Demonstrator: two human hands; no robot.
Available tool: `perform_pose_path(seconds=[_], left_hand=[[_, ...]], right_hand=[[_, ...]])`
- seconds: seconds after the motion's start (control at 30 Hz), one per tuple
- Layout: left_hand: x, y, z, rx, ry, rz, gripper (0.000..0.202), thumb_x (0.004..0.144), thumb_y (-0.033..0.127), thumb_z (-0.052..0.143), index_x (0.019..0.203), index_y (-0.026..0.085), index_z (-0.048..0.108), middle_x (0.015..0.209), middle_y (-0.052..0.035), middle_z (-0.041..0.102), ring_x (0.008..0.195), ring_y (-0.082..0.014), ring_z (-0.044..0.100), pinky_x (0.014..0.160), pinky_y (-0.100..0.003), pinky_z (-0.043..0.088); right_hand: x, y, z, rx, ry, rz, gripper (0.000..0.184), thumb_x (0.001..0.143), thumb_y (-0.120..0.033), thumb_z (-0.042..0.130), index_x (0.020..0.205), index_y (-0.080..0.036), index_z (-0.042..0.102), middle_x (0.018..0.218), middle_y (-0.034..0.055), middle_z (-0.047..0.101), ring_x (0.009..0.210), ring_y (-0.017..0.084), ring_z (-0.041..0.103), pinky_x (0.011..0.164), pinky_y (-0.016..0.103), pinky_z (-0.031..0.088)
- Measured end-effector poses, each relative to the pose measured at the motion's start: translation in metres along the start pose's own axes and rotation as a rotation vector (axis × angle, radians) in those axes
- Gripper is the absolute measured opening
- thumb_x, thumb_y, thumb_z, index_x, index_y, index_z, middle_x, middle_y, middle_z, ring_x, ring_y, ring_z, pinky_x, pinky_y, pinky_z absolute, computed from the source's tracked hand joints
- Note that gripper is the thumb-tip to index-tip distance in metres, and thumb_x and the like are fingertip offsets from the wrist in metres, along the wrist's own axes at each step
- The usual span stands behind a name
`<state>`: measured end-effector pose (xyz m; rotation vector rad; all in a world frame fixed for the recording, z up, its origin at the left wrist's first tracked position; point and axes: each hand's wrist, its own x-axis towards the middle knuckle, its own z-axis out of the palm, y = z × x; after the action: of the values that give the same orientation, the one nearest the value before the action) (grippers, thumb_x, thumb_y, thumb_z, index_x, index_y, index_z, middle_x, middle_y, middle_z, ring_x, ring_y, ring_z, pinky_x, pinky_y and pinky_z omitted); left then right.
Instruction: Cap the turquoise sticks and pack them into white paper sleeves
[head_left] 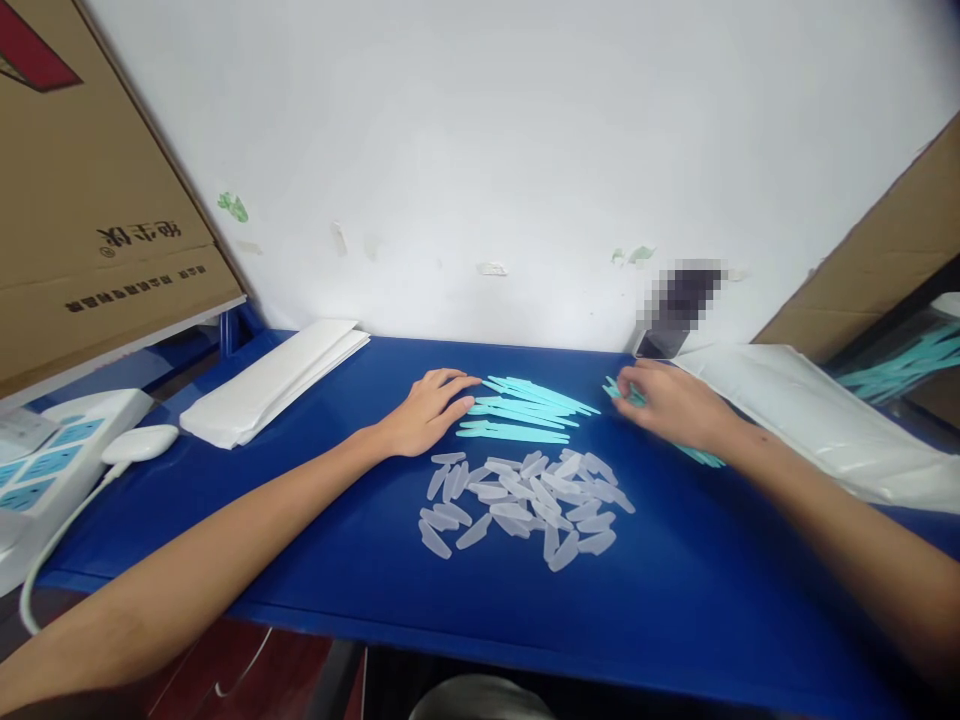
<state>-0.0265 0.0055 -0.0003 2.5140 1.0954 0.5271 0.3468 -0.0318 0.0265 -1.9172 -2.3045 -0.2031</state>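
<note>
Slim turquoise sticks, which look like eyebrow razors (529, 405), lie loosely side by side in the middle of the blue table. My left hand (422, 412) rests at their left ends, fingers stretched out and thumb apart. To the right, my right hand (671, 403) is curled over a second bunch of turquoise razors (701, 456), whose ends stick out on both sides of it. Thumb and fingers close around that bunch; the palm hides its middle. Nearer to me spreads a heap of small translucent blade covers (536, 500), touched by neither hand.
Folded white sheets (274, 385) and a white power strip (75, 450) with a charger (146, 443) are on the left. A phone (675, 310) leans on the wall. A white plastic bag (817, 420) lies at right, beside a clear container (915, 350) of turquoise razors. Cardboard boxes (112, 200) flank the table.
</note>
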Motion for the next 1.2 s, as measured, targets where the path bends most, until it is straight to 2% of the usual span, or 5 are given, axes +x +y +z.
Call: perform_pose_path(seconds=[0.2,0.37,0.8,0.97,1.2], left_hand=[[0.001,0.000,-0.001,-0.009,0.114,0.049,0.043,0.105,0.047,0.038,0.131,0.024,0.063,0.136,-0.0093,0.060,0.127,-0.0277,0.054,0.112,-0.050,0.040],[0.002,0.003,-0.003,-0.040,0.273,0.020,0.036,0.102,0.037,0.042,0.100,0.020,0.074,0.100,-0.0074,0.071,0.094,-0.0233,0.064,0.092,-0.042,0.051],[-0.005,0.015,-0.010,-0.070,-0.030,0.285,0.022,0.093,0.033,0.058,0.081,0.017,0.069,0.066,0.0010,0.052,0.059,-0.0119,0.049,0.058,-0.026,0.040],[-0.014,0.028,-0.029,0.188,-0.145,0.338,0.019,0.091,0.032,0.060,0.084,0.018,0.071,0.075,-0.0014,0.061,0.071,-0.0160,0.056,0.070,-0.030,0.041],[-0.020,0.027,-0.056,0.259,-0.326,0.124,0.033,0.090,0.052,0.066,0.083,0.020,0.069,0.072,-0.0003,0.062,0.062,-0.0147,0.053,0.060,-0.029,0.034]], right_hand=[[0.026,-0.039,0.002,0.226,0.074,-0.037,0.029,0.092,-0.042,0.047,0.078,-0.022,0.062,0.064,0.0006,0.062,0.062,0.018,0.056,0.071,0.034,0.038],[0.034,-0.057,0.021,0.409,0.182,0.057,0.032,0.090,-0.048,0.050,0.072,-0.023,0.059,0.053,-0.0021,0.053,0.051,0.016,0.050,0.060,0.031,0.035],[0.008,-0.059,0.035,0.468,0.438,-0.062,0.025,0.080,-0.046,0.064,0.077,-0.021,0.062,0.053,-0.0045,0.048,0.050,0.014,0.048,0.058,0.030,0.036],[0.000,-0.066,0.026,0.438,0.259,-0.279,0.020,0.092,-0.033,0.053,0.086,-0.020,0.067,0.066,-0.0009,0.059,0.057,0.014,0.053,0.059,0.028,0.038],[-0.006,-0.083,0.008,0.286,0.019,-0.375,0.025,0.096,-0.038,0.059,0.096,-0.020,0.076,0.088,0.0053,0.067,0.076,0.019,0.062,0.063,0.030,0.042]])
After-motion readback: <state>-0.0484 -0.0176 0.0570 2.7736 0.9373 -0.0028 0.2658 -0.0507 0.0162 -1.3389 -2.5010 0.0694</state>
